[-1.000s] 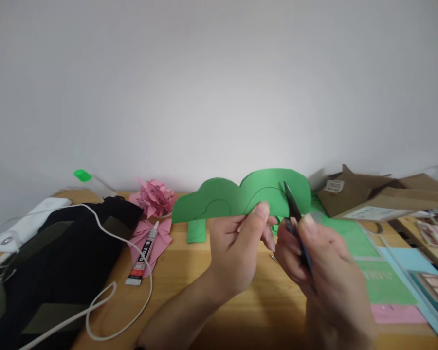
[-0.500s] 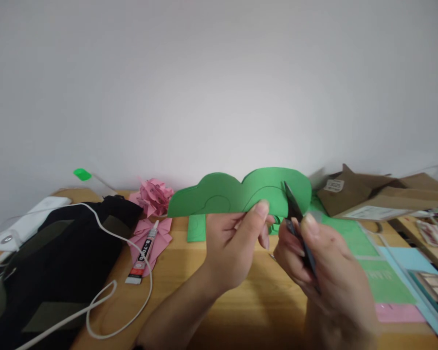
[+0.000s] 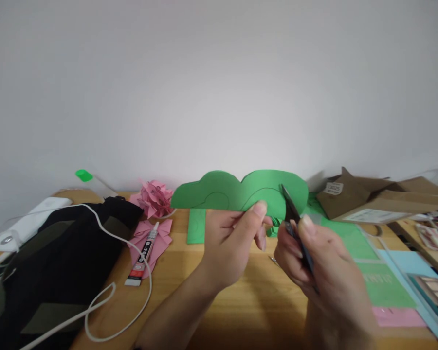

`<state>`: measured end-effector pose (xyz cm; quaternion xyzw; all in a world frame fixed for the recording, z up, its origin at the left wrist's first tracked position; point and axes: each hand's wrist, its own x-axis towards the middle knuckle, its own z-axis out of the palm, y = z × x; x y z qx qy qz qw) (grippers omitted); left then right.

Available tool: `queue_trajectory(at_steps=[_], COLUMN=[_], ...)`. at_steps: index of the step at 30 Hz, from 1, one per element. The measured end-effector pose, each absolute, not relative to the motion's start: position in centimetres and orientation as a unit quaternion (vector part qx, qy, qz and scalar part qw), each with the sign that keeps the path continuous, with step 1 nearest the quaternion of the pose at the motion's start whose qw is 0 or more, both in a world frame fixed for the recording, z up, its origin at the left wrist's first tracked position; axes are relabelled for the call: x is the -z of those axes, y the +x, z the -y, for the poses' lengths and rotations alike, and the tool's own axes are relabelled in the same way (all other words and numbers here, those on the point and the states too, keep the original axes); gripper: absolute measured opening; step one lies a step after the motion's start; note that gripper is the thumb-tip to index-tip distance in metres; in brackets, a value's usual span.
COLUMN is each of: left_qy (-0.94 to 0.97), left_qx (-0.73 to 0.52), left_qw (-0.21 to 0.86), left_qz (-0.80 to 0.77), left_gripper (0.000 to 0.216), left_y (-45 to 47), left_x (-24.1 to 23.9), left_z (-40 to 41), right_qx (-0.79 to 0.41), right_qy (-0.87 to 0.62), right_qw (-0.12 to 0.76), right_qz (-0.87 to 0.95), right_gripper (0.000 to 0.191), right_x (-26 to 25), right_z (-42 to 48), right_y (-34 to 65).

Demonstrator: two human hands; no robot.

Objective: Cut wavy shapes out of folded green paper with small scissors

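A folded-looking piece of green paper (image 3: pixel 273 179) with a wavy, rounded upper edge is held up above the table, curved pencil lines drawn across it. My left hand (image 3: pixel 233 243) pinches its lower edge near the middle, thumb in front and fingers behind. In my right hand (image 3: pixel 324 272) is a dark craft knife or pair of scissors; its dark blade (image 3: pixel 291 204) lies against the right part of the paper, tip near the drawn curve. The fingers cover most of the tool's handle, so its exact kind is hard to make out.
Pink folded paper (image 3: pixel 155 198) and a glue tube (image 3: pixel 142 257) lie on the left, near a white cable (image 3: pixel 151 287) and dark cloth (image 3: pixel 69 272). A brown paper bag (image 3: pixel 383 194) and green sheets (image 3: pixel 383 282) lie right. Green paper curls (image 3: pixel 273 227) sit behind the hands.
Both hands and the green paper have shifted slightly left in view. The paper's left end tilts up a little, and the blade stays against its right part.
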<state>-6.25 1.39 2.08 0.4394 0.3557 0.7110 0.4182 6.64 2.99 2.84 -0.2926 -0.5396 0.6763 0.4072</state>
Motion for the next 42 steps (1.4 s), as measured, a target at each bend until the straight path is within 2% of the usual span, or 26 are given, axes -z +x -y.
queue_trajectory(at_steps=[5, 19, 28, 42], left_qy=[0.435, 0.501, 0.499, 0.525], left_qx=[-0.694, -0.647, -0.645, -0.630], left_qw=[0.448, 0.430, 0.433, 0.410], left_qz=[-0.359, -0.382, -0.384, -0.400], left_gripper=[0.047, 0.051, 0.049, 0.047], left_y=[-6.8, -8.0, -8.0, -8.7], left_x=[-2.1, -2.2, -2.3, -2.6], left_z=[-1.6, -1.6, -1.6, -1.3], right_qx=[-0.675, -0.711, -0.690, -0.711], right_qy=[-0.297, -0.267, -0.295, -0.286], right_qw=[0.399, 0.400, 0.410, 0.368], right_qz=[0.545, 0.513, 0.519, 0.526], right_gripper=[0.050, 0.047, 0.048, 0.051], right_x=[-3.0, -2.7, -3.0, -3.4], right_z=[-3.0, -2.9, -2.8, -3.0], right_y=[6.8, 6.9, 6.8, 7.1])
